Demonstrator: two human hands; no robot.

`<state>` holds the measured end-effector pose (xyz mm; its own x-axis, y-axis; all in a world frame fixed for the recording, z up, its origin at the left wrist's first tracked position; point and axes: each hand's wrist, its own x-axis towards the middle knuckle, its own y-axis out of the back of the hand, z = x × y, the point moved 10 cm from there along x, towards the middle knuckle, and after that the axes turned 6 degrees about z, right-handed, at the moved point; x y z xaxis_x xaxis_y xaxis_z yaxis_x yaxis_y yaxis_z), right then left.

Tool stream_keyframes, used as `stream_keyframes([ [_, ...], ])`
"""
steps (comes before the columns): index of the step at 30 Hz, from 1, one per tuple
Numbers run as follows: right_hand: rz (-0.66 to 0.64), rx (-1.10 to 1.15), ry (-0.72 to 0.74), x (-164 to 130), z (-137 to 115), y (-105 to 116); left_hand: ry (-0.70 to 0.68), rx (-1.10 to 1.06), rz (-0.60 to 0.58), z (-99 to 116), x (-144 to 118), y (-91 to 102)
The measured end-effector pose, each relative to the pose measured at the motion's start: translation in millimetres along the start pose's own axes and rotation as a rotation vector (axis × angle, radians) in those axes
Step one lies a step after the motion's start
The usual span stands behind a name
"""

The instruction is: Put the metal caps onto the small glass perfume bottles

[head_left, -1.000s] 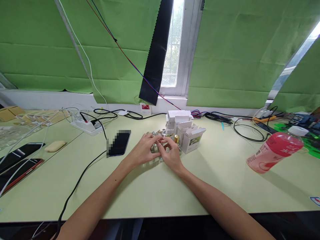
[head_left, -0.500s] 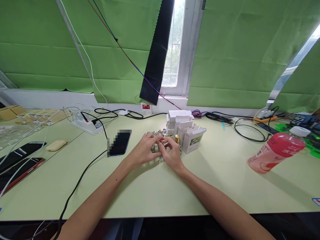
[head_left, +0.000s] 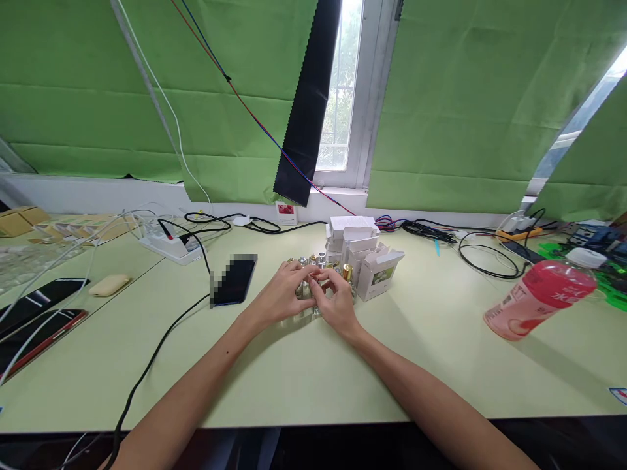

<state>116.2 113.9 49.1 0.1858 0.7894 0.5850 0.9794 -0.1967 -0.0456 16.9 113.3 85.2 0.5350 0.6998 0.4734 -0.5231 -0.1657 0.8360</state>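
Holding steady here: our left hand (head_left: 283, 292) and right hand (head_left: 337, 301) sit just where they were a second ago, fingertips meeting over the cluster of small clear glass bottles with gold and silver caps (head_left: 316, 262) at mid-table. Both sets of fingers are curled around one little bottle (head_left: 309, 290) between them, pinching it; only the view has drifted a touch. The stack of small white cardboard boxes (head_left: 365, 251) stands just beside our right hand, and nothing has been lifted clear.

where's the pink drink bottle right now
In the head view the pink drink bottle is on the green table at the far right, well right of the right hand, just in front of the black cables.
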Motion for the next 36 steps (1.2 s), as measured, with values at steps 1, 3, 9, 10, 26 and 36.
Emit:
stream_keyframes([
  [1, -0.002, 0.004, 0.001, 0.1, -0.2, -0.2, 0.003, -0.001, 0.0, -0.3, -0.1, 0.1],
  [3, -0.007, 0.007, 0.001, 0.3, -0.9, -0.5, 0.01, -0.004, -0.001, -0.9, -0.3, 0.0],
  [9, -0.004, -0.012, 0.005, 0.4, -2.4, 0.1, 0.025, -0.018, -0.007, -0.1, -0.5, 0.3],
  [10, -0.002, -0.016, 0.007, 0.4, -2.4, 0.3, 0.026, -0.02, -0.005, 0.2, -0.3, 0.7],
  [26, 0.004, -0.027, -0.001, 0.9, -2.0, 0.7, 0.018, -0.012, -0.011, -2.1, -0.4, -1.6],
  [36, 0.002, -0.036, 0.018, 0.4, -6.5, 0.6, 0.006, -0.018, 0.006, 1.0, -0.2, 1.3],
])
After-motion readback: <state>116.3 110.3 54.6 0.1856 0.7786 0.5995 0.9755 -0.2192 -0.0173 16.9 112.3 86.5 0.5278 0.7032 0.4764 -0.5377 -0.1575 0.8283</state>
